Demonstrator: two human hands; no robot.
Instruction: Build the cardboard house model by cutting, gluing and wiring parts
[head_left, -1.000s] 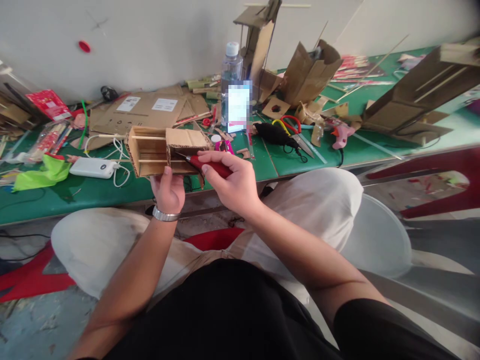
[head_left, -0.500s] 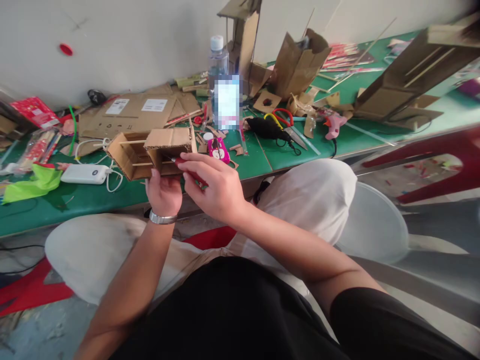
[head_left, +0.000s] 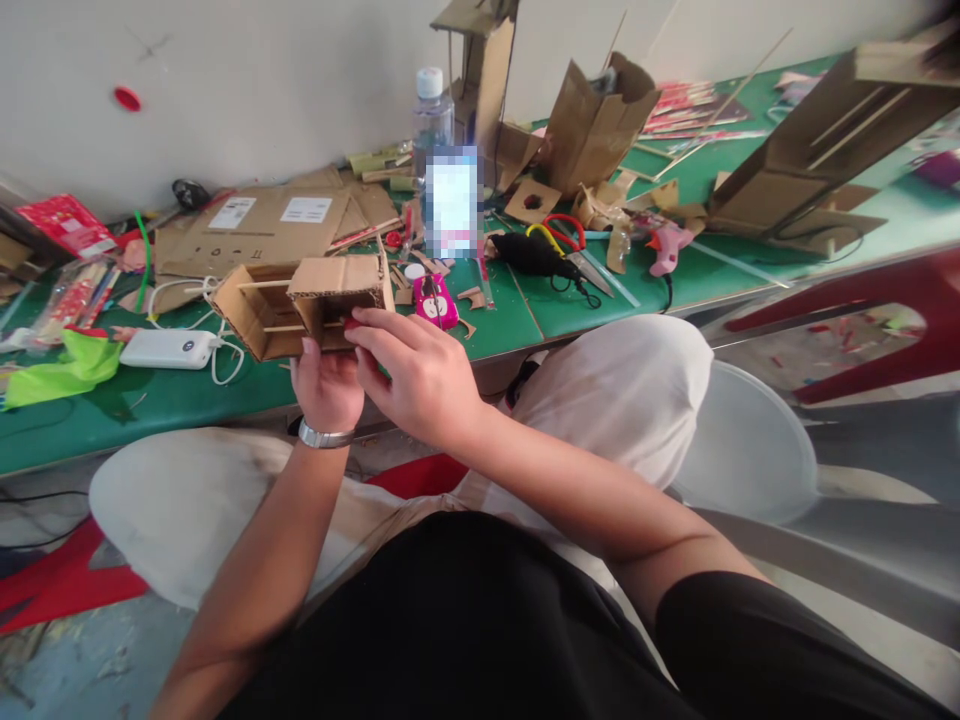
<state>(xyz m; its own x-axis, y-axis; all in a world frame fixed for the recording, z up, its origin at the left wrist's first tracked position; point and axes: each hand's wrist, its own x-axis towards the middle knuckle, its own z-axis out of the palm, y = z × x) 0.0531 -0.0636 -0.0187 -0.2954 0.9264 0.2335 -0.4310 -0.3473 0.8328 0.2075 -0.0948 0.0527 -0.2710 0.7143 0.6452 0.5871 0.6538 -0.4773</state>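
Observation:
My left hand (head_left: pixel 330 388) supports a small cardboard frame (head_left: pixel 336 272) from below, its fingers mostly hidden behind it. The frame lies on its side above the table edge, its open compartments facing me and thin wooden sticks running across the left one. My right hand (head_left: pixel 421 375) is closed in a pinch at the right compartment's opening. Between its fingertips a bit of a small red-handled tool (head_left: pixel 351 323) shows; the rest is covered by the fingers and the box.
On the green table (head_left: pixel 517 325) lie scissors (head_left: pixel 589 270), a pink glue gun (head_left: pixel 667 248), a white power bank (head_left: pixel 166 349) and flat cardboard (head_left: pixel 262 235). A bottle (head_left: pixel 431 110) stands behind a lit, blurred screen (head_left: pixel 452 205). Taller cardboard structures (head_left: pixel 600 130) are at the back right.
My right hand has moved slightly left, bringing the red-handled tool deeper into the right compartment. Its metal tip, visible before, is now hidden. My left hand and the frame have hardly moved.

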